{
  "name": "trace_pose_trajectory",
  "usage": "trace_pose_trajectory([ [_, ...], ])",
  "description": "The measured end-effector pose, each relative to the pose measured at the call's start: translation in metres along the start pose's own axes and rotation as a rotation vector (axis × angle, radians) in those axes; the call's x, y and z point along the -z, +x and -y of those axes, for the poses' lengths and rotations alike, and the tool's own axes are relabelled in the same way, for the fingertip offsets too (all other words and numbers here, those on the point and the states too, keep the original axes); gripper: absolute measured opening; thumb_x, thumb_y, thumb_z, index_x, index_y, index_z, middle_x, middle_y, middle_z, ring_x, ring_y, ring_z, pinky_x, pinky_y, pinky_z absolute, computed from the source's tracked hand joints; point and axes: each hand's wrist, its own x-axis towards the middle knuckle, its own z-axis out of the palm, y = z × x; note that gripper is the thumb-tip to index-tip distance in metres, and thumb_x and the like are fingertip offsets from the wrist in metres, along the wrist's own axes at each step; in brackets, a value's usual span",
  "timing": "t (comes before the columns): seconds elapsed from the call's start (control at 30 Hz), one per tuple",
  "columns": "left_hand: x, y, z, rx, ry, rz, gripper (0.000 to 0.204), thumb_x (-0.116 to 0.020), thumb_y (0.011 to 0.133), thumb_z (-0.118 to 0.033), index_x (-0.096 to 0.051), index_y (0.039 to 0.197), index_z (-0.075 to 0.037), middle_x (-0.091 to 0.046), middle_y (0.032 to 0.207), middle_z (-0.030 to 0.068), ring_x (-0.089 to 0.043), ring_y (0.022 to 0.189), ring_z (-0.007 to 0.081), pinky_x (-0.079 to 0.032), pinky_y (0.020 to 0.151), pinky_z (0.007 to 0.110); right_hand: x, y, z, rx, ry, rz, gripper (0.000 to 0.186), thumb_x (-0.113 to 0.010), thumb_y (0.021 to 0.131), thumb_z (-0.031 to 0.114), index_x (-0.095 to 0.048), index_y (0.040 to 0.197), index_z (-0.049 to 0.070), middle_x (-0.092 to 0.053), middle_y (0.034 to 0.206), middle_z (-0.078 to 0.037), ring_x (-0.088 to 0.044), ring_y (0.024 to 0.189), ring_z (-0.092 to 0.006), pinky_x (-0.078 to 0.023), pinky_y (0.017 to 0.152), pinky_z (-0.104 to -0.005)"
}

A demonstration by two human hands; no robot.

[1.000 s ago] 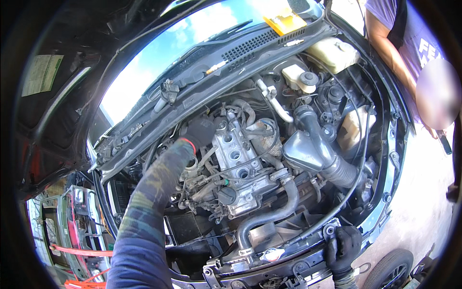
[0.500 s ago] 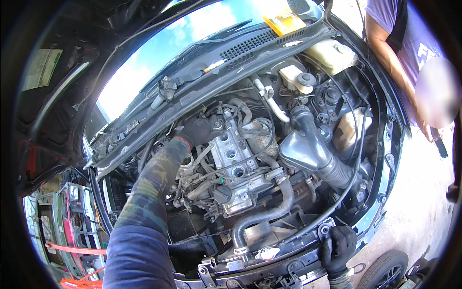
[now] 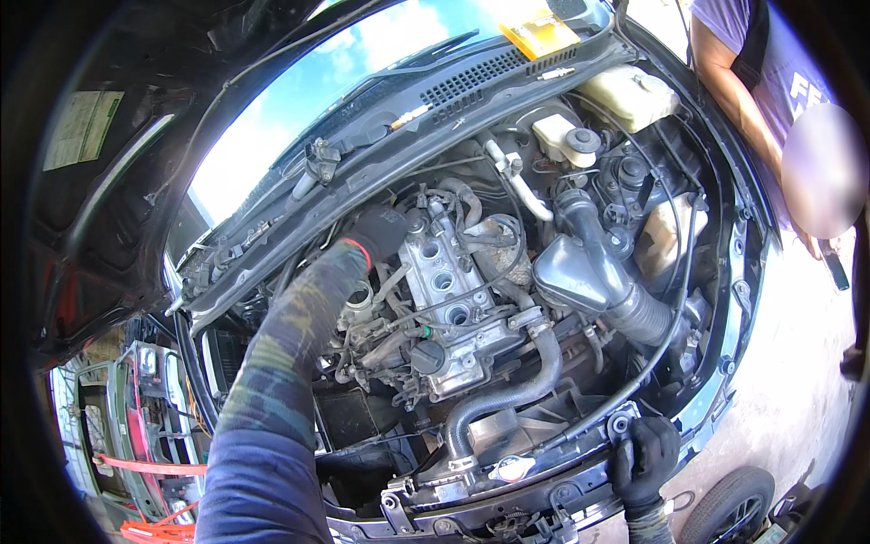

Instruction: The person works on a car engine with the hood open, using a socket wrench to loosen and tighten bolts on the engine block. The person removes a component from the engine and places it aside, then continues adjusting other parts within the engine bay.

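Observation:
My left hand [image 3: 379, 234], in a black glove, reaches across the engine to the far end of the metal valve cover [image 3: 467, 358]. Its fingers are hidden behind the hand's back and the engine parts, so what they touch cannot be made out. Round plug wells run along the cover, and a black oil filler cap [image 3: 428, 357] sits at its near end. My right hand [image 3: 648, 458], also gloved in black, rests at the near right with fingers curled over the car's front frame [image 3: 580, 476]. Beside it is a round rubber mount [image 3: 621, 424].
Spark plugs [image 3: 412, 116] and a yellow box [image 3: 541, 38] lie on the cowl beside an ignition coil [image 3: 322, 161]. A radiator hose [image 3: 517, 394] and air intake duct [image 3: 580, 272] flank the engine. At right stands a person [image 3: 739, 91] holding a phone; a wheel [image 3: 729, 508] lies below.
The whole view has shifted slightly, so the engine sits a little further right and lower. My left hand has turned slightly at the cover's far end; my right hand stays at the frame.

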Motion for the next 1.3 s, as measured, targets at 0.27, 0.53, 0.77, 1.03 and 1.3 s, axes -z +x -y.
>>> trace_pose_trajectory([
  [0.27,0.022,-0.002,-0.011,-0.206,0.25,0.124,0.065,-0.058,0.097,-0.059,-0.056,0.132,-0.004,-0.072,0.101,0.022,-0.071,0.099,0.0359,-0.052,0.094,0.048,0.001,0.0,0.0,0.02,-0.006,0.008,0.026,-0.067,0.084,0.014,-0.067,0.105,0.0,-0.065,0.103,-0.018,-0.063,0.098,-0.0387,-0.049,0.091,-0.0512],
  [0.53,-0.011,-0.014,-0.077,0.451,-0.163,-0.035,0.076,-0.051,0.1,-0.059,-0.053,0.137,0.008,-0.067,0.127,0.0304,-0.066,0.12,0.0443,-0.048,0.108,0.051,0.0,0.0,0.002,0.008,-0.014,0.001,0.025,-0.067,0.085,0.016,-0.066,0.105,0.001,-0.065,0.104,-0.018,-0.062,0.099,-0.0391,-0.048,0.091,-0.0507],
  [0.77,-0.014,0.014,-0.018,0.111,0.012,0.176,0.06,-0.059,0.097,-0.045,-0.057,0.132,0.003,-0.067,0.129,0.0278,-0.066,0.121,0.0407,-0.051,0.102,0.051,0.002,0.004,0.002,0.027,0.009,-0.006,0.025,-0.067,0.085,0.016,-0.065,0.106,0.001,-0.064,0.102,-0.017,-0.063,0.097,-0.038,-0.049,0.09,-0.0507],
  [1.03,0.012,0.022,0.01,-0.417,0.359,0.099,0.062,-0.06,0.097,-0.052,-0.055,0.133,-0.001,-0.07,0.104,0.0216,-0.069,0.089,0.0437,-0.053,0.084,0.058,0.002,0.002,-0.001,0.031,0.013,0.007,0.026,-0.067,0.083,0.015,-0.066,0.105,0.001,-0.064,0.103,-0.017,-0.063,0.097,-0.0383,-0.049,0.09,-0.0512],
  [1.3,-0.013,-0.011,-0.039,0.19,0.068,-0.032,0.07,-0.056,0.099,-0.053,-0.051,0.14,0.004,-0.073,0.107,0.0267,-0.072,0.094,0.0449,-0.057,0.082,0.052,0.001,0.002,0.001,0.04,0.009,-0.008,0.026,-0.066,0.085,0.016,-0.065,0.105,0.001,-0.064,0.103,-0.018,-0.062,0.096,-0.039,-0.048,0.089,-0.0505],
])
